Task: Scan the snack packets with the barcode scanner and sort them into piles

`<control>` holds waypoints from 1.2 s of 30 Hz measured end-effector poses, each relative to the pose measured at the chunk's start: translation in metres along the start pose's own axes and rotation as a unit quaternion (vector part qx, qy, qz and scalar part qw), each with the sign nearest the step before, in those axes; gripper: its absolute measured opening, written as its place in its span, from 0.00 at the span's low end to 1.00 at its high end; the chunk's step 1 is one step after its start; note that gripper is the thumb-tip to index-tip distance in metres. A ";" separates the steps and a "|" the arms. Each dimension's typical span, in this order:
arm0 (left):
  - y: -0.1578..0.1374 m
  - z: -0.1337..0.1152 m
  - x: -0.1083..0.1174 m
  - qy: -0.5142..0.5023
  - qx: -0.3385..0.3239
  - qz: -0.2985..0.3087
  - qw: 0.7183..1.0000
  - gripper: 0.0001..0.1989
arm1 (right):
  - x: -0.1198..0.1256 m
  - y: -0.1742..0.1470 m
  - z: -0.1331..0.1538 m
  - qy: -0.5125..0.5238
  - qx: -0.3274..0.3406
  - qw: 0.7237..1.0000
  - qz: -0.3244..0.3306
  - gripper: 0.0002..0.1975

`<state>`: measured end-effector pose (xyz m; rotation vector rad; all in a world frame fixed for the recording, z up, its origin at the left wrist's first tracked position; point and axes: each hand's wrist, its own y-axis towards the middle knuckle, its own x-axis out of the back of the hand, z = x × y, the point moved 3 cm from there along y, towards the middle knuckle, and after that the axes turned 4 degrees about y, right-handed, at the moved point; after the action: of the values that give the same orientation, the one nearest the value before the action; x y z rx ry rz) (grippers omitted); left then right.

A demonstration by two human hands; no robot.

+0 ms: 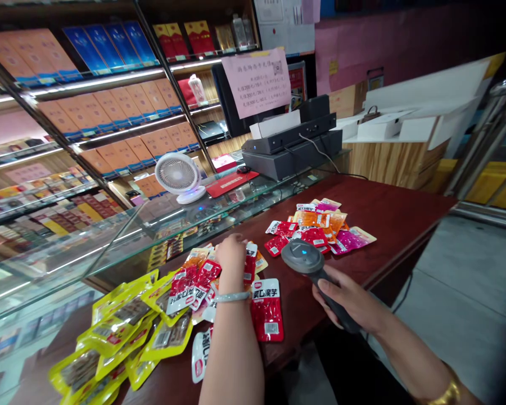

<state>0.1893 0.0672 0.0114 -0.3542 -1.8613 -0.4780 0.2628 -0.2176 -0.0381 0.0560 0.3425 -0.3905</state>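
My right hand [341, 295] is wrapped around the handle of a dark grey barcode scanner [302, 257], whose head points left over the table with a blue light on top. My left hand [231, 252] reaches into a pile of snack packets; its fingers are mostly hidden from me, so a hold does not show. Red packets [208, 271] and orange ones lie about it. A single red-and-white packet [267, 315] lies flat right of my left forearm. Yellow snack bags [168, 337] are heaped to the left. Beyond the scanner sits another pile of red, orange and purple packets [316, 225].
The brown-red table [398, 211] adjoins a glass display counter [122, 242]. On the glass stand a white fan [177, 173], a red mat [231, 184] and a dark cash-register machine [289, 146]. Shelves of boxes [109, 107] rise behind. Metal rails [484, 140] stand at right.
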 end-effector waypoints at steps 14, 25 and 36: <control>-0.004 -0.027 -0.011 -0.654 0.065 -0.068 0.751 0.16 | 0.003 0.000 -0.004 -0.009 -0.005 1.000 0.012 0.23; -0.002 -0.025 -0.016 -0.651 0.045 -0.073 0.754 0.17 | 0.004 0.001 -0.008 -0.001 0.004 1.000 0.010 0.21; -0.015 -0.057 -0.030 -0.629 -0.047 0.166 0.758 0.18 | 0.000 0.000 -0.002 -0.006 0.005 1.000 0.009 0.23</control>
<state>0.2389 0.0259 -0.0030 -1.2918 -2.9643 -0.0117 0.2626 -0.2171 -0.0397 0.0660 0.3289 -0.3748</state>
